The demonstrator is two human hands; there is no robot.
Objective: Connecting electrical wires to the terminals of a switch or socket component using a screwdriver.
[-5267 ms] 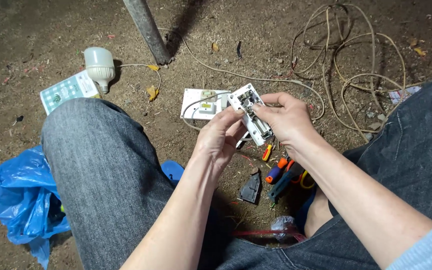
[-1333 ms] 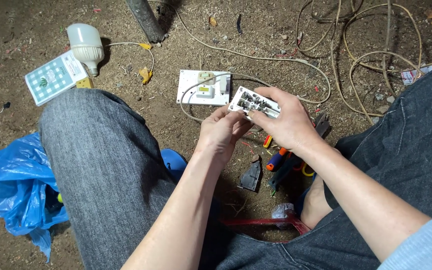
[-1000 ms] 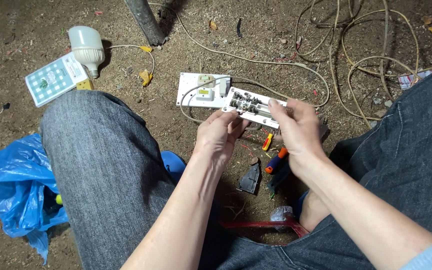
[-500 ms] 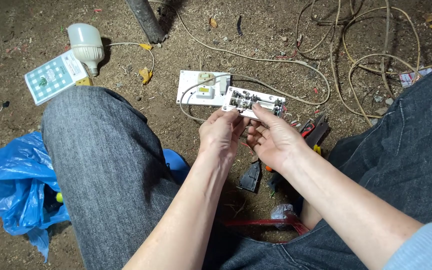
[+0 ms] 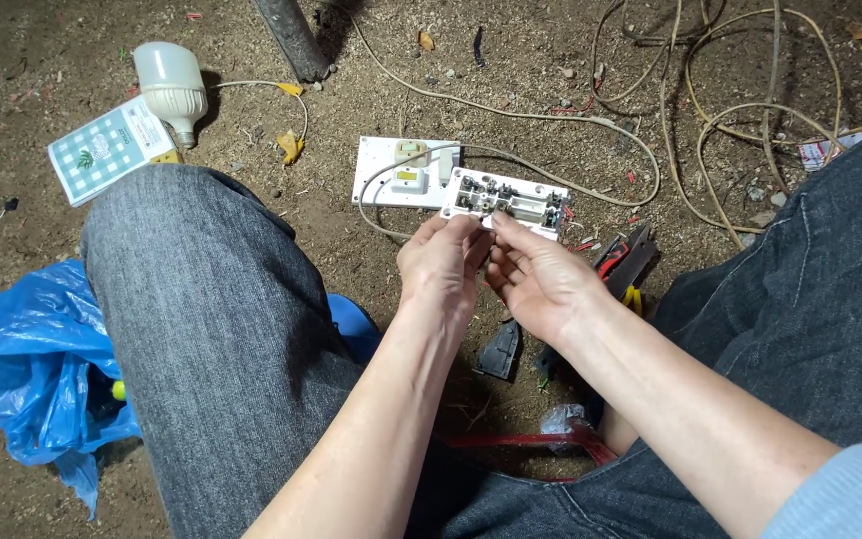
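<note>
My left hand [image 5: 441, 268] and my right hand [image 5: 541, 279] both pinch the near edge of a white rectangular switch module [image 5: 507, 202], its open back with terminals facing up. The module hangs just above the dirt ground between my knees. A thin pale wire [image 5: 391, 185] loops from it toward a white socket plate [image 5: 403, 172] lying flat on the ground just behind and to the left.
A white bulb [image 5: 172, 85] and a green checked box [image 5: 110, 150] lie at upper left. Blue plastic bag [image 5: 22, 369] sits left of my knee. Coiled cable [image 5: 740, 120] spreads upper right. Pliers and screwdrivers [image 5: 623, 265] lie under my right hand. A dark post [image 5: 291, 38] stands behind.
The module has been turned from tilted to level. My right hand slid from its right end to the near edge beside my left hand, uncovering the tools on the ground.
</note>
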